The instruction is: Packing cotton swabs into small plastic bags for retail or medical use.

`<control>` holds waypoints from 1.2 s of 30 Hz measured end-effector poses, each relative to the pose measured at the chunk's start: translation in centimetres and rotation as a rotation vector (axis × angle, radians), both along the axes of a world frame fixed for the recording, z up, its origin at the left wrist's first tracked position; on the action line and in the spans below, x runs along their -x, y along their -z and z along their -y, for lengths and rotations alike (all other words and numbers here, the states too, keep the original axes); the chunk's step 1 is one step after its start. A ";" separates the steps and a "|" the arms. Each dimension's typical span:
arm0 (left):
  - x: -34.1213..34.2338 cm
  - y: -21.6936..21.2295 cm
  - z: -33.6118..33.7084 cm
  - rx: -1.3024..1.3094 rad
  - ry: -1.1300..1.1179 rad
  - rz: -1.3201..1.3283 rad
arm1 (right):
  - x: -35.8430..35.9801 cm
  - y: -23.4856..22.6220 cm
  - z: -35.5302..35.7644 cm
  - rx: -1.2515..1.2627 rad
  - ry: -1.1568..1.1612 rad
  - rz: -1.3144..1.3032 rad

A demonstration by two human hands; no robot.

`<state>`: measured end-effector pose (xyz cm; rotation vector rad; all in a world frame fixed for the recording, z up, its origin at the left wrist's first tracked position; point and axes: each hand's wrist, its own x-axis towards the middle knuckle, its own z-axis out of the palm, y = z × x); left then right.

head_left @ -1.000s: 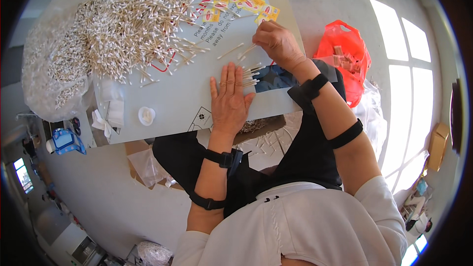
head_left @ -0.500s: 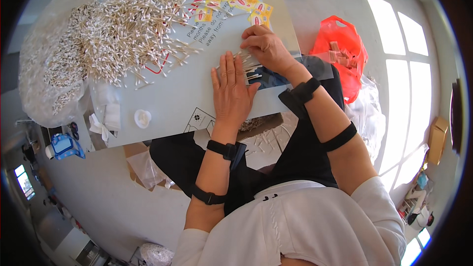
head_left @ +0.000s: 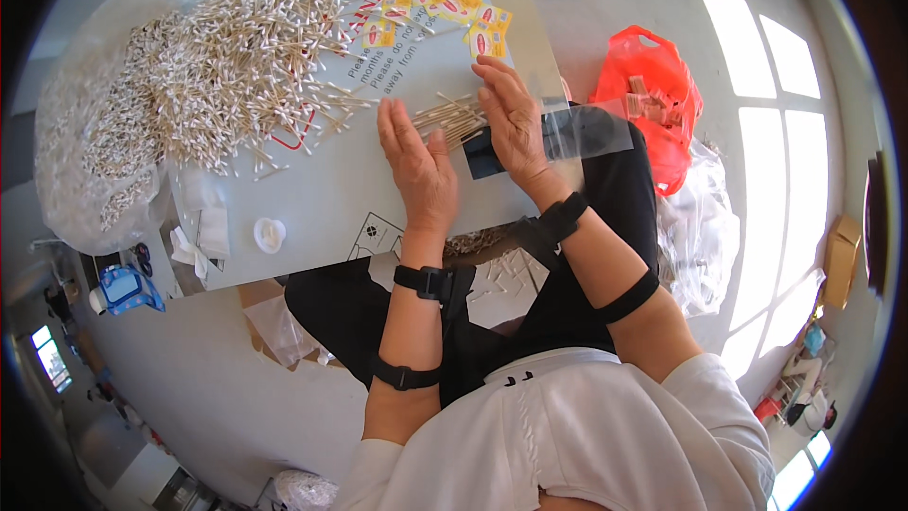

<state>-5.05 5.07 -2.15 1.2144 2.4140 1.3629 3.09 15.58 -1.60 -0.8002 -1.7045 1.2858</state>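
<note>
A small bundle of cotton swabs [head_left: 448, 119] lies on the table between my two hands. My left hand [head_left: 418, 163] is at its left side, fingers stretched out and thumb against or near the swab ends. On the other side my right hand [head_left: 514, 123] stands on edge with its fingers extended, close to the swabs' right ends. A dark flat strip [head_left: 484, 157] lies partly under my right wrist, by a clear plastic sheet [head_left: 605, 123]. Farther left is a large heap of loose cotton swabs [head_left: 251, 57].
Yellow-and-white paper labels [head_left: 455, 6] are scattered at the table's far side. A clear plastic bag of swabs [head_left: 104, 123] sits far left. A small white cup [head_left: 270, 235] stands near the front edge. Off the right side hangs a red plastic bag [head_left: 653, 85] beside clear plastic bags [head_left: 700, 237].
My left hand has lifted from lying flat and turned, shifting slightly left. The right hand's fingers have straightened from a bent grip and moved down beside the swabs, which now show gathered between the hands.
</note>
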 end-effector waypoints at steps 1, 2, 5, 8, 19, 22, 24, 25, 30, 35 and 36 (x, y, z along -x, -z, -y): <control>0.1 0.2 -0.2 0.002 -0.001 -0.001 | 0.2 0.1 0.3 0.002 -0.001 -0.001; 0.2 0.5 -0.5 -0.026 0.002 0.014 | 0.4 0.1 0.6 -0.019 -0.006 0.013; -0.3 0.7 -1.3 -0.078 0.040 0.075 | 0.8 0.5 0.6 -0.046 -0.028 0.050; -0.6 0.7 -1.5 -0.150 0.075 0.160 | 0.8 0.6 0.1 -0.033 -0.063 0.070; -0.1 1.4 -0.5 -0.284 -0.009 0.223 | 1.3 1.2 -1.8 -0.487 0.021 0.450; 0.1 1.3 -0.3 -0.286 -0.010 0.248 | 1.6 0.7 -1.9 -0.378 0.013 0.521; 0.2 1.3 -0.3 -0.323 -0.021 0.289 | 1.4 -0.1 -2.5 -0.193 -0.079 0.650; 0.3 1.2 -0.4 -0.359 -0.028 0.332 | 1.6 -0.5 -2.7 -0.195 -0.081 0.649; 3.4 0.1 -1.9 -0.258 -0.061 0.133 | 3.8 -0.6 -4.6 -0.422 -0.001 0.598; 5.4 -0.4 -2.9 -0.206 -0.099 0.131 | 4.9 0.5 -4.1 -0.516 -0.130 0.575; 5.3 -0.3 -2.6 -0.195 -0.089 0.144 | 4.9 0.4 -3.9 -0.561 -0.223 0.515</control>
